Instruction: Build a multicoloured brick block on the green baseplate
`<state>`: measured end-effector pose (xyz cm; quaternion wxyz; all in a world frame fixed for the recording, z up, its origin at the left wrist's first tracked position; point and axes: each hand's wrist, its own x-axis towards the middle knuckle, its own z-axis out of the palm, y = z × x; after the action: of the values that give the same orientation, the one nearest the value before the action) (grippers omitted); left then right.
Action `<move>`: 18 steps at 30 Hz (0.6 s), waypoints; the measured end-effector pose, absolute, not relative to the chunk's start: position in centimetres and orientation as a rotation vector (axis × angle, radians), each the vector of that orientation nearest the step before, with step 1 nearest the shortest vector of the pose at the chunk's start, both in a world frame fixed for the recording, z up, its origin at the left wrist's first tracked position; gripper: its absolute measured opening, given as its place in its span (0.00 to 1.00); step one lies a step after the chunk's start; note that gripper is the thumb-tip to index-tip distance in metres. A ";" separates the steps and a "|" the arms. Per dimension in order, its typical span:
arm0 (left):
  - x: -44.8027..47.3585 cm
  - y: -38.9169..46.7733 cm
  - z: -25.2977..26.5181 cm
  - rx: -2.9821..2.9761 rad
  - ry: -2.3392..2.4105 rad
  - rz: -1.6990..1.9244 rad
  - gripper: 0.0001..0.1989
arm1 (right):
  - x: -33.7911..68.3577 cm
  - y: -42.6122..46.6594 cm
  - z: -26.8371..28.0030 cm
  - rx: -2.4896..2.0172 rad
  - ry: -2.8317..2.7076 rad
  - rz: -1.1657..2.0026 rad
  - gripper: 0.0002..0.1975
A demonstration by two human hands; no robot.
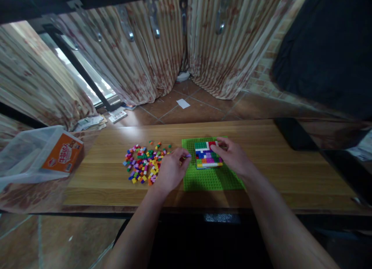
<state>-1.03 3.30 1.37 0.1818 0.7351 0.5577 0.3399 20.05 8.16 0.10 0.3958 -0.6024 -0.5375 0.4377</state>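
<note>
A green studded baseplate [215,181] lies on the wooden table. On it stands a squarish build of multicoloured toy building bricks [205,155], with green, red, white, blue, pink and yellow on top. My left hand [173,166] is just left of the build, its thumb and fingers closed on a small purple brick [187,156]. My right hand [232,154] grips the build at its far right corner, thumb on top beside a red brick and fingers at the edge. Loose bricks [142,160] in many colours are scattered left of my left hand, which partly hides them.
A clear plastic box [29,156] with an orange label stands beyond the table's left end. A dark flat object [293,133] lies at the right of the wooden table [101,187]. Curtains [162,67] hang behind, and a white paper [183,103] is on the floor.
</note>
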 end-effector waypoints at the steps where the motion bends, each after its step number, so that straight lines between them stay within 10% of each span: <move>1: -0.7 3.4 1.3 2.053 1.572 0.982 0.02 | 20.0 8.2 0.2 -1.533 -1.362 1.106 0.29; 18: 1.5 4.4 0.9 1.850 1.406 1.126 0.03 | 20.5 8.1 0.5 -1.551 -1.459 1.050 0.24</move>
<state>1.55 4.41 0.95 0.2760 0.6886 0.5233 0.4192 20.52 8.07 0.49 0.3745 -0.6058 -0.5698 0.4101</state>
